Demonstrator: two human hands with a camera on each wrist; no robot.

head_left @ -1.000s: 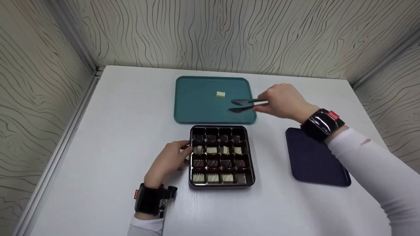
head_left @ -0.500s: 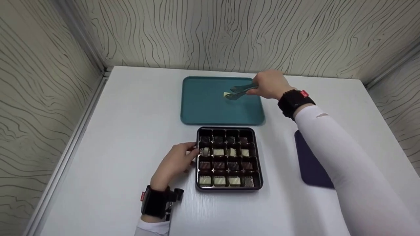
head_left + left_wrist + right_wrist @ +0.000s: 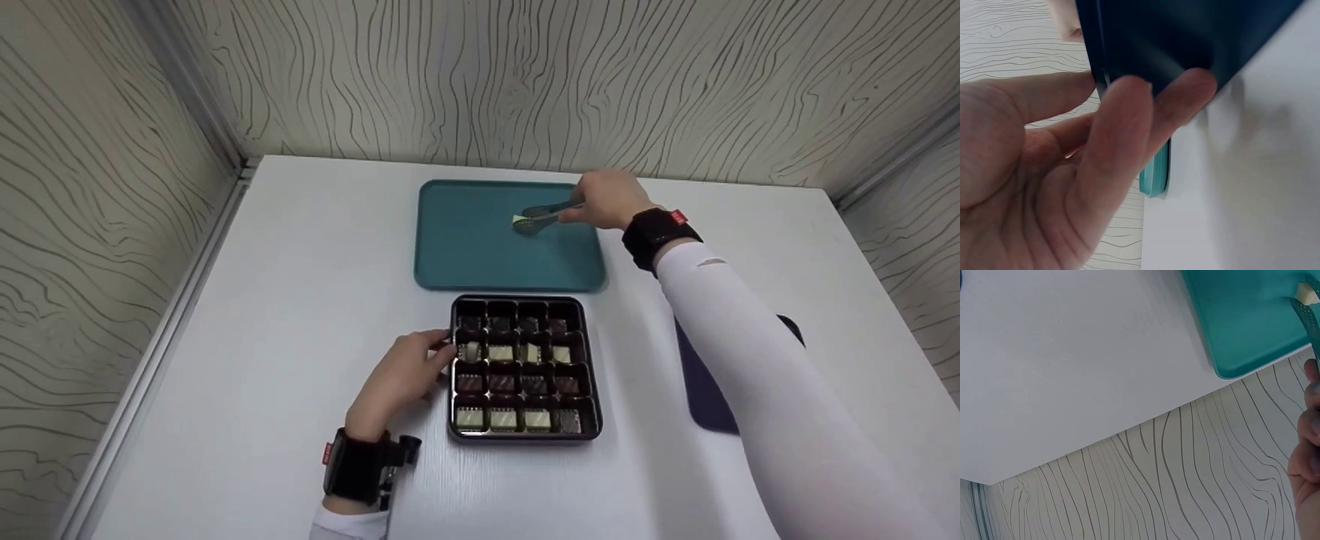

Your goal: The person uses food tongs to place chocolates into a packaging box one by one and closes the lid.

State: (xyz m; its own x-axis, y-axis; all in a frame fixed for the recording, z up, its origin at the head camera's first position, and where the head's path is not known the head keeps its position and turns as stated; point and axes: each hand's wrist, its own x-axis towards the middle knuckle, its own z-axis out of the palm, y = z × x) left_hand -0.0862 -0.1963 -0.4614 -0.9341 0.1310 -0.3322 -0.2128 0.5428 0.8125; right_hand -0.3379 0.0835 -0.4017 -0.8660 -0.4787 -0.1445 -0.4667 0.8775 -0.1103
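Observation:
My right hand (image 3: 611,199) holds a pair of dark tongs (image 3: 551,208) over the teal tray (image 3: 480,262). A pale, cream-coloured chocolate (image 3: 1306,294) lies between the tong tips in the right wrist view; in the head view a tip partly covers it. Nearer to me stands a black divided box (image 3: 592,360), its compartments holding dark and white chocolates in rows. At its left side is my left hand (image 3: 397,375), thumb at the rim. In the left wrist view relaxed fingers (image 3: 1120,129) lie against the box's outer wall.
A dark purple tray (image 3: 709,394) lies on the right of the white table (image 3: 300,247), partly hidden under my right sleeve (image 3: 757,360). Patterned walls (image 3: 450,82) rise behind the table and along its sides.
My right hand moved left and away from me over the teal tray, bringing the tongs around the pale chocolate. The tong tips dipped slightly lately. My left hand stays at the box.

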